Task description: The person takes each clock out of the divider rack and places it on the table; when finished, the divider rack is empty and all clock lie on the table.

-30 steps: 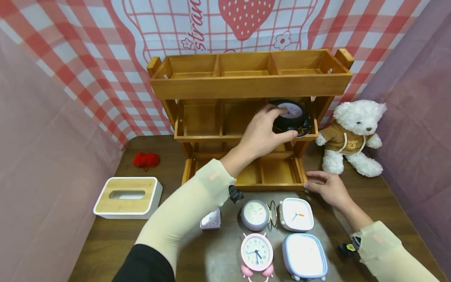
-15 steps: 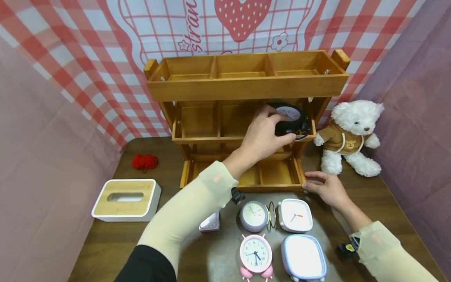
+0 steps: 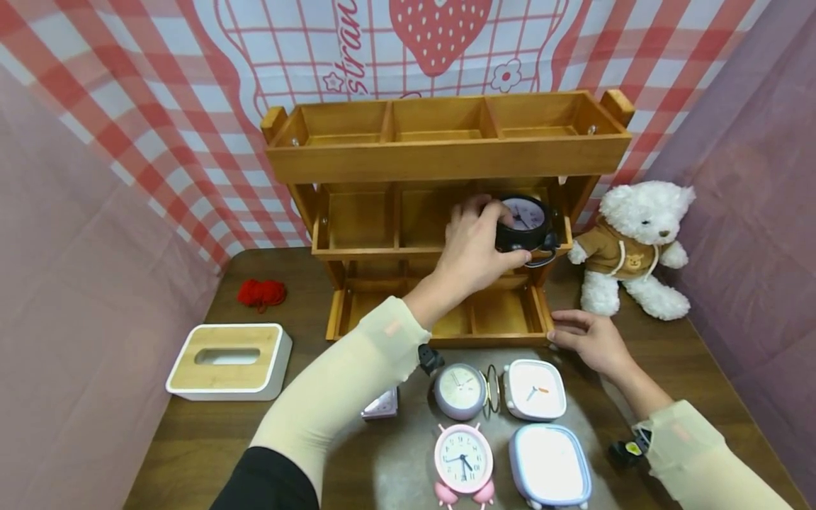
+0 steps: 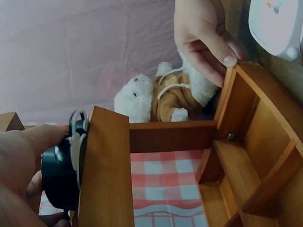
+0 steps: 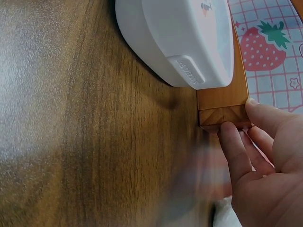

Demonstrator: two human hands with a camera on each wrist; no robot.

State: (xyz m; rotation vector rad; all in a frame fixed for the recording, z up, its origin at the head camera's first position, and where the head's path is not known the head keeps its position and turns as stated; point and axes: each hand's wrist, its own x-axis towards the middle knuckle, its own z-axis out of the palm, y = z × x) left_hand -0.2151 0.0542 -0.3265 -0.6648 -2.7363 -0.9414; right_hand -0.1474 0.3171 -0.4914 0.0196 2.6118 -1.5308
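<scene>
My left hand [image 3: 473, 239] grips a black alarm clock [image 3: 525, 214] at the right compartment of the middle tier of a wooden shelf [image 3: 446, 157]. The pale face tilts upward, and the clock's handle overlaps the tier's front rail. In the left wrist view the black clock [image 4: 59, 177] stands close against a wooden board [image 4: 108, 165], thumb along its upper side. Down at the bottom tier's front right corner, my right hand [image 3: 593, 341] pinches the wood. The right wrist view has thumb and fingers on either side of that corner [image 5: 225, 116].
Before the shelf lie a round purple clock [image 3: 460, 391], a white square clock [image 3: 535, 389], a pink twin-bell clock [image 3: 463, 459] and a blue-rimmed one [image 3: 551, 464]. A teddy bear [image 3: 634, 248] sits right; a tissue box [image 3: 226, 361] and red yarn [image 3: 261, 292] lie left.
The black clock has come slightly down and forward, its handle now lower over the front rail and more of its face showing. My right hand has stayed at the corner.
</scene>
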